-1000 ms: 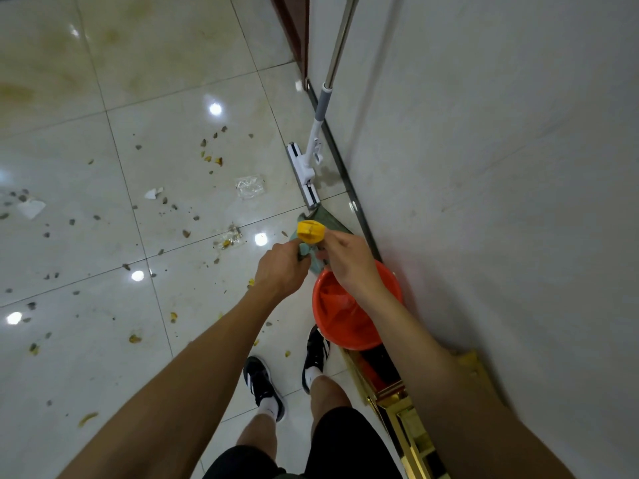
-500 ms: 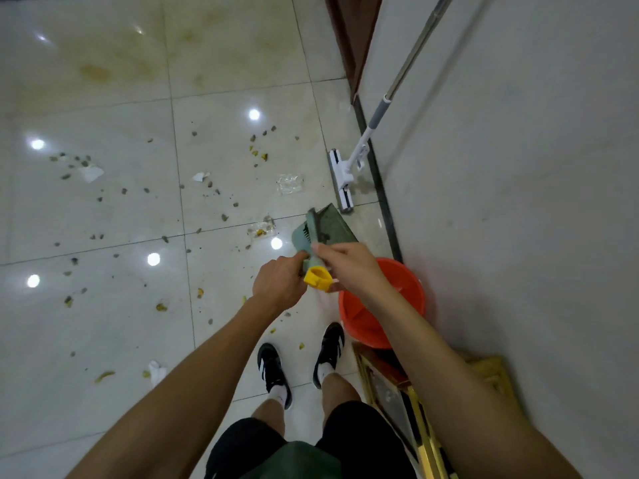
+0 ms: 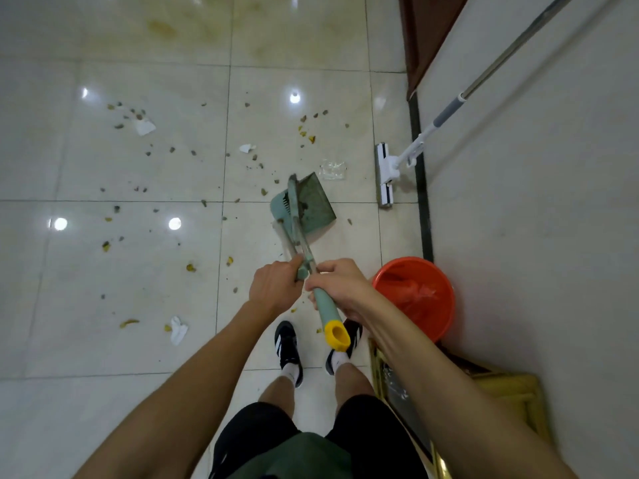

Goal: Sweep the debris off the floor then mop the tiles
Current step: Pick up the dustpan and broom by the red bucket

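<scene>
hands meet mid-frame over pale floor tiles (image 3: 138, 288). right hand (image 3: 340, 285) wraps green broom handle (image 3: 326, 311) w/ yellow end cap (image 3: 337, 335); left hand (image 3: 276, 288) grips thinner dustpan handle just beside it. green dustpan (image 3: 316, 205) sits on tiles beyond hands, broom head against it. debris (image 3: 145, 127) scattered far and left. mop (image 3: 385, 174) leans on right wall; orange bucket (image 3: 415, 299) near it.
</scene>
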Tool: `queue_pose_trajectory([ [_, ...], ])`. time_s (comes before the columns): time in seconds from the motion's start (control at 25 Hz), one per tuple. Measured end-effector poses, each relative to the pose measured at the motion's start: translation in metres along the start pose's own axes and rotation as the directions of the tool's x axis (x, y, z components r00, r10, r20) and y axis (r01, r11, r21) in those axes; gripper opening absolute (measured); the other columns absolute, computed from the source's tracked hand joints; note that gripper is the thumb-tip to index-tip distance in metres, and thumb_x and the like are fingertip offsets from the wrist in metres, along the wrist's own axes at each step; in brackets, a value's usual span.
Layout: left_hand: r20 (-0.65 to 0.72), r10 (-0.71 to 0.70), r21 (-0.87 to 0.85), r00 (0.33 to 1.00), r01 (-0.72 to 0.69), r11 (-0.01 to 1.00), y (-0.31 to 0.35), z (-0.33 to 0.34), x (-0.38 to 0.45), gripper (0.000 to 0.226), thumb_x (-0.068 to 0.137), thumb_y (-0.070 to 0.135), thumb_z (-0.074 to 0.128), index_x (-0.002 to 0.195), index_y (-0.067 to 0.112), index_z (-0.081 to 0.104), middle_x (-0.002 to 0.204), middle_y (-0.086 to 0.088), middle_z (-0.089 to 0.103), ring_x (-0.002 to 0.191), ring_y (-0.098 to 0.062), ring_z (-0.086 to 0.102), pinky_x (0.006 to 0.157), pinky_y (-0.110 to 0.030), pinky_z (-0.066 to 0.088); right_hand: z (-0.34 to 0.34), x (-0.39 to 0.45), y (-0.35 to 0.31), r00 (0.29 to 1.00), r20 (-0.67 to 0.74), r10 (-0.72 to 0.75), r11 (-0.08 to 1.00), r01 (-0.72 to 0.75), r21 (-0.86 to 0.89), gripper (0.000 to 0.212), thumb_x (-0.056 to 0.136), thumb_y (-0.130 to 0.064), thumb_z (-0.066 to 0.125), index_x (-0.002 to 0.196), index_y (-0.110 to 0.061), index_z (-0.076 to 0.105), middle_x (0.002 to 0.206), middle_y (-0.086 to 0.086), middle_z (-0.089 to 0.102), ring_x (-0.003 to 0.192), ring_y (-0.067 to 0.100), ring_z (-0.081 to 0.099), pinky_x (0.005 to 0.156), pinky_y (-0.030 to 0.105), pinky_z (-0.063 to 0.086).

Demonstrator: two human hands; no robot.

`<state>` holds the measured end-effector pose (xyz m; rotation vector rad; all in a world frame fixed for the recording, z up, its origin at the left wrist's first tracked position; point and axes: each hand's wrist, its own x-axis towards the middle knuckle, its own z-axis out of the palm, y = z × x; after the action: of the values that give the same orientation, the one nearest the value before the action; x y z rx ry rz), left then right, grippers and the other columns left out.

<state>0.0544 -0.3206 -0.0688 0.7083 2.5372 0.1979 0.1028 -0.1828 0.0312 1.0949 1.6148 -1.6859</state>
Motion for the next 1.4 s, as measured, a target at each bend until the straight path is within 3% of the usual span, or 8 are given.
queue_pose_trajectory([
  [0.2,0.043,-0.046,-0.02,0.998,0.046,0.999,-0.019,0.007,-0.002,0.058,0.095,0.026,0.049,0.15,0.018,0.034,0.1,-0.015,0.069,0.082,-0.038,0.065,0.066,-0.041,0.052,0.018,-0.003,0.003,0.995,0.011,-0.098,0.99,0.098,-0.106,0.028,0.079,-0.001,0.068,0.076,-0.029,0.063,0.075,0.009,0.067,0.063,0.027,0.064,0.063,0.04,0.06],
  [0.36,-0.015,-0.045,0.028,0.999,0.045,0.999,-0.026,0.006,-0.008,0.053,0.096,0.022,0.052,0.146,0.018,0.038,0.106,-0.01,0.07,0.08,-0.034,0.067,0.067,-0.041,0.055,0.03,-0.001,0.004,0.996,0.019,-0.09,0.968,0.092,-0.233,0.029,0.081,-0.009,0.066,0.102,-0.027,0.056,0.093,0.014,0.069,0.076,0.032,0.07,0.076,0.049,0.061],
  [0.48,-0.023,-0.018,0.089,1.0,0.02,0.996,-0.029,0.01,-0.01,0.05,0.097,0.023,0.053,0.144,0.018,0.039,0.111,-0.007,0.069,0.078,-0.032,0.067,0.067,-0.04,0.055,0.037,-0.003,0.004,0.991,0.091,0.097,0.991,-0.087,-0.104,0.015,0.089,-0.004,0.056,0.104,-0.006,0.05,0.088,0.013,0.061,0.06,0.021,0.058,0.059,0.036,0.057],
  [0.6,-0.032,-0.014,0.099,0.999,0.017,0.995,-0.03,0.014,-0.011,0.049,0.097,0.025,0.054,0.143,0.019,0.04,0.114,-0.005,0.069,0.081,-0.031,0.068,0.066,-0.038,0.054,0.04,0.0,0.01,0.981,0.116,0.155,0.987,-0.159,0.027,0.01,0.092,-0.003,0.046,0.097,-0.009,0.052,0.075,0.011,0.054,0.046,0.016,0.045,0.043,0.025,0.043],
  [0.8,-0.013,-0.033,0.069,0.999,0.034,0.997,-0.032,0.028,-0.024,0.047,0.097,0.025,0.055,0.142,0.019,0.041,0.112,-0.005,0.069,0.08,-0.03,0.068,0.067,-0.04,0.056,0.049,0.004,0.034,0.997,0.011,0.081,0.994,-0.08,-0.068,0.012,0.09,-0.006,0.044,0.087,-0.011,0.054,0.07,0.009,0.049,0.048,0.02,0.045,0.044,0.026,0.041],
  [0.96,-0.068,-0.059,0.013,0.996,0.06,0.998,-0.03,0.027,-0.031,0.049,0.095,0.021,0.058,0.141,0.017,0.042,0.11,-0.006,0.068,0.076,-0.027,0.067,0.062,-0.04,0.056,0.059,0.003,0.044,0.995,-0.05,-0.084,0.942,0.063,-0.331,0.026,0.089,-0.012,0.046,0.112,-0.015,0.058,0.086,0.008,0.056,0.069,0.025,0.056,0.06,0.036,0.052],
  [1.12,-0.135,-0.075,-0.015,0.988,0.074,0.997,-0.029,0.012,-0.037,0.052,0.095,0.02,0.058,0.144,0.013,0.04,0.116,-0.008,0.064,0.074,-0.028,0.067,0.056,-0.039,0.052,0.066,-0.007,0.043,0.975,-0.071,-0.212,0.849,0.147,-0.508,0.046,0.095,-0.014,0.047,0.141,-0.023,0.044,0.099,0.006,0.063,0.084,0.022,0.064,0.071,0.037,0.058],
  [1.4,-0.254,-0.108,-0.019,0.961,0.106,0.994,-0.046,-0.018,-0.066,0.053,0.096,0.022,0.06,0.145,0.014,0.042,0.114,-0.01,0.068,0.075,-0.029,0.067,0.061,-0.04,0.056,0.061,-0.027,0.029,0.944,0.036,-0.327,0.724,0.275,-0.633,0.046,0.092,-0.012,0.046,0.137,-0.02,0.047,0.096,0.006,0.063,0.077,0.022,0.063,0.067,0.038,0.058],
])
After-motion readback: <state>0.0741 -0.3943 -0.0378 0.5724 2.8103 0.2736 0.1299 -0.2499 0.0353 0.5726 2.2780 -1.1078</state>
